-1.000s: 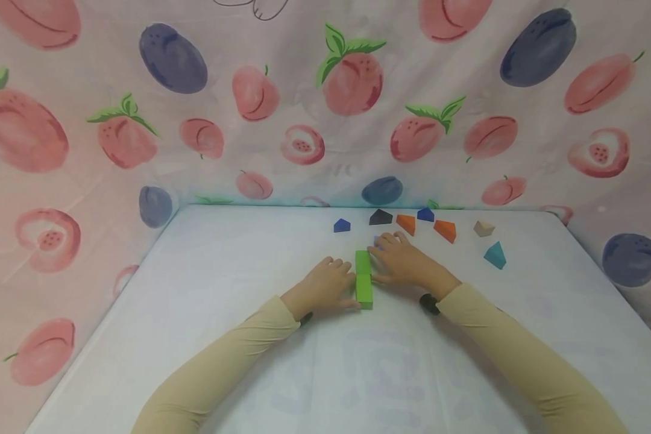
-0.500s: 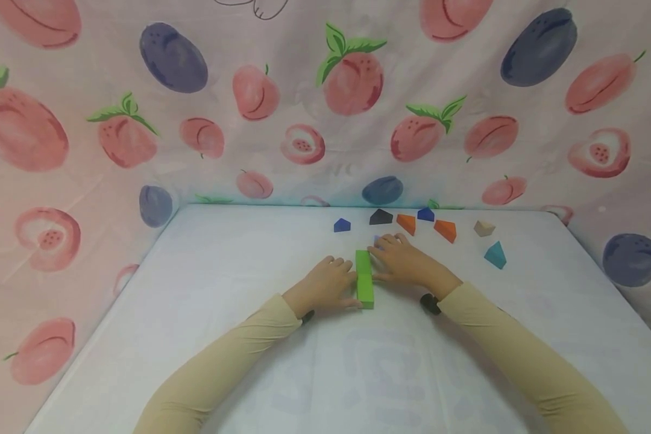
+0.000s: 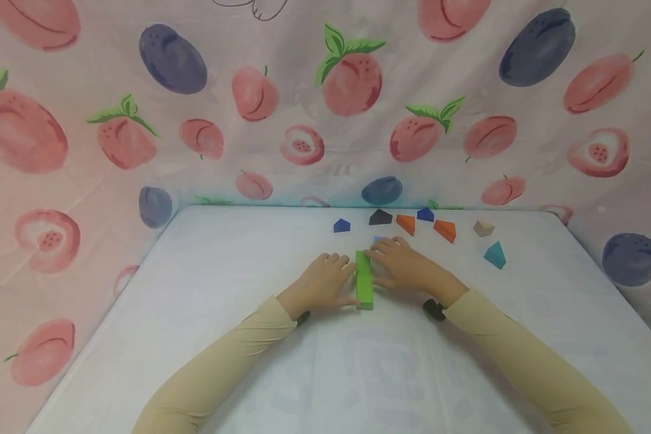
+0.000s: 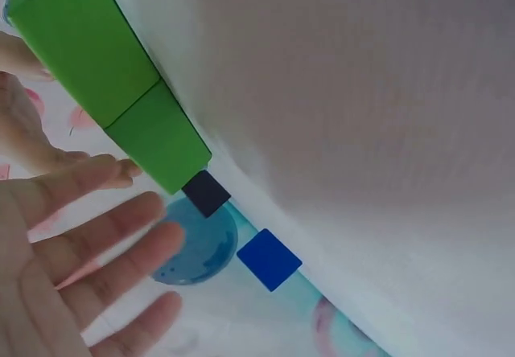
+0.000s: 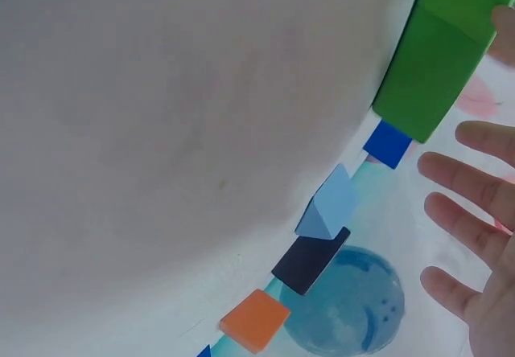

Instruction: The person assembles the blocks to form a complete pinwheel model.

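Two green blocks (image 3: 364,283) lie end to end in a straight row on the white table; their seam shows in the left wrist view. My left hand (image 3: 324,282) is along the row's left side, its thumb at the near end and its other fingers spread. On the opposite side is my right hand (image 3: 407,266), fingers extended, with the index fingertip by the far end. Fingers of both hands look straight in the wrist views, and neither grips a block. Just beyond the right fingertips sits a light blue triangular block (image 5: 328,204), partly hidden in the head view.
Farther back stand a blue block (image 3: 342,225), a black block (image 3: 381,217), two orange blocks (image 3: 445,230) and another blue block (image 3: 425,214). A wooden block (image 3: 484,228) and a teal block (image 3: 495,255) lie to the right. A fruit-print cloth (image 3: 325,84) hangs behind the table.
My right hand has shifted slightly right and toward me, showing more of the light blue block. My left fingers have edged forward. The green blocks look a little better aligned.
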A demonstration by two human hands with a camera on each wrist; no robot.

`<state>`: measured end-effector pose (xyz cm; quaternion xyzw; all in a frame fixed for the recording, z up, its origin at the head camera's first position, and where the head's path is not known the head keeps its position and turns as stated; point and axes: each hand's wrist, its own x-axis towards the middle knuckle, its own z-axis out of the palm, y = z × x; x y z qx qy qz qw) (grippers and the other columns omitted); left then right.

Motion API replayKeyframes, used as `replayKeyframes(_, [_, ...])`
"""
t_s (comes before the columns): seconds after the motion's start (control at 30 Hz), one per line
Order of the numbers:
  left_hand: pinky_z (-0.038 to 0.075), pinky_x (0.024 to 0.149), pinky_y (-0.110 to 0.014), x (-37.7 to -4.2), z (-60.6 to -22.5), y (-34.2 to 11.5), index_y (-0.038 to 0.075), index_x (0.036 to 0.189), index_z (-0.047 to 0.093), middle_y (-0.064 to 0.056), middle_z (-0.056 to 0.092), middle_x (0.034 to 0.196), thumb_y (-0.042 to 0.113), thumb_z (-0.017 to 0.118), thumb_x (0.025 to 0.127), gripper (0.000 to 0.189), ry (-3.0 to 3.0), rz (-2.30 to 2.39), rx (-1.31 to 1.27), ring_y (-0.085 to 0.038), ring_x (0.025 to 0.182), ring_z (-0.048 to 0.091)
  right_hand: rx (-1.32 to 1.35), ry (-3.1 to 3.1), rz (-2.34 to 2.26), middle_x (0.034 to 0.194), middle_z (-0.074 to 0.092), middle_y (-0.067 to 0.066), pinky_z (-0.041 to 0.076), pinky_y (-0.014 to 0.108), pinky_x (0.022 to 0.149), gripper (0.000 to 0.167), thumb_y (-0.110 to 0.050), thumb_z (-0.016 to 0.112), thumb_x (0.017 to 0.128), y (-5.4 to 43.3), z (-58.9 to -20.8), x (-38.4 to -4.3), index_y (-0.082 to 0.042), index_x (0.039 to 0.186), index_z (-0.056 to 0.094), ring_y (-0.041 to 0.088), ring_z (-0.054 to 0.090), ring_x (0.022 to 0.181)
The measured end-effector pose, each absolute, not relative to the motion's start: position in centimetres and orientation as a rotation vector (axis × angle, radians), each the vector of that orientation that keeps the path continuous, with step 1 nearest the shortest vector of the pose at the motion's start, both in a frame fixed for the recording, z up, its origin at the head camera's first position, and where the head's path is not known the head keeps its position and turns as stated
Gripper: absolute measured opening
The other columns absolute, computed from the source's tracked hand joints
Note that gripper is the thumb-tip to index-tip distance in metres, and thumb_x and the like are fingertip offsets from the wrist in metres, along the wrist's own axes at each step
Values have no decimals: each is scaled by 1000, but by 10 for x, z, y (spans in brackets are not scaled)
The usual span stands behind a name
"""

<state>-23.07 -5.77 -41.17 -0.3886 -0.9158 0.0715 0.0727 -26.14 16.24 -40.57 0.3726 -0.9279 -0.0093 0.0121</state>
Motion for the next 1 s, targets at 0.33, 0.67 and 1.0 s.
replayKeyframes(0.33, [39,104,-34,-230,-410,-57,12,130,50,-4,56,128,59,55,85,66,-2739,101,-1318,-20,120,51,1233,-2896,2,142,47,10,23,59,111,64,-46,59,87,166,-406,-257,-10,138,46,32,35,137])
replayKeyframes(0.67, [38,106,-34,-228,-406,-57,13,128,52,-2,57,127,57,54,87,61,-2746,97,-1363,-18,118,53,1230,-2956,64,145,44,9,21,58,112,70,-51,60,86,168,-406,-257,-10,140,43,31,33,139])
replayKeyframes(1.0, [39,104,-33,-224,-407,-58,14,124,54,-2,57,123,59,54,86,58,-2732,100,-1408,-17,113,54,1247,-2972,89,144,45,9,20,58,113,71,-50,63,84,167,-403,-249,-10,139,44,31,33,139])
